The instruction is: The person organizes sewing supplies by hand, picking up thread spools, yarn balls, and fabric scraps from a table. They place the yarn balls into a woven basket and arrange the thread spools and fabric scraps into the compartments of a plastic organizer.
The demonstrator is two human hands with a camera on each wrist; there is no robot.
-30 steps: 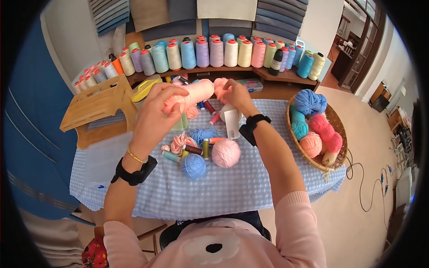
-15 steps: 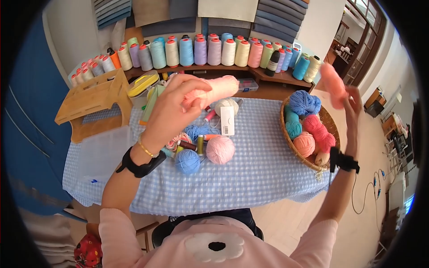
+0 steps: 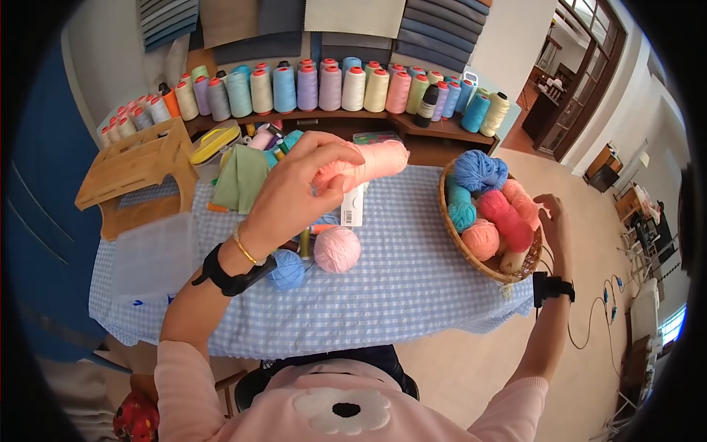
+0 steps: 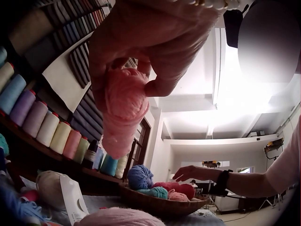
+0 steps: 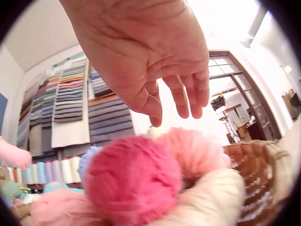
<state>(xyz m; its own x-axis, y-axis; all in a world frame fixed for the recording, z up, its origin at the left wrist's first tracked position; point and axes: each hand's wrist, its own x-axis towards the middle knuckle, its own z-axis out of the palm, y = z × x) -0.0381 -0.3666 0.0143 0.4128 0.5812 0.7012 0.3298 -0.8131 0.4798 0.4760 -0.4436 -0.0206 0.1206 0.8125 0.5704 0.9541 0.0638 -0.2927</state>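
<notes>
My left hand (image 3: 291, 188) grips a long peach yarn skein (image 3: 377, 160) in the air over the middle of the table. In the left wrist view the fingers and thumb wrap one end of that skein (image 4: 124, 110), and its other end points away. At the right, my right hand (image 3: 556, 225) hovers at the wicker basket's (image 3: 492, 275) far right rim, fingers loosely extended and holding nothing. Below its fingertips, another peach skein (image 5: 197, 153) lies in the basket beside a deep pink skein (image 5: 136, 179). Blue yarn (image 3: 480, 171), teal yarn (image 3: 462, 208) and a peach ball (image 3: 481, 239) share the basket.
A light pink ball (image 3: 337, 250), a blue ball (image 3: 286, 271), thread spools and a white tag (image 3: 352, 208) lie below my left hand. A wooden stand (image 3: 136, 166) and clear plastic box (image 3: 155, 254) are at left. Thread cones (image 3: 353, 90) line the back shelf.
My right hand has carried a peach skein from the table's middle to the basket and let go of it there. My left hand keeps its skein, shifted somewhat right.
</notes>
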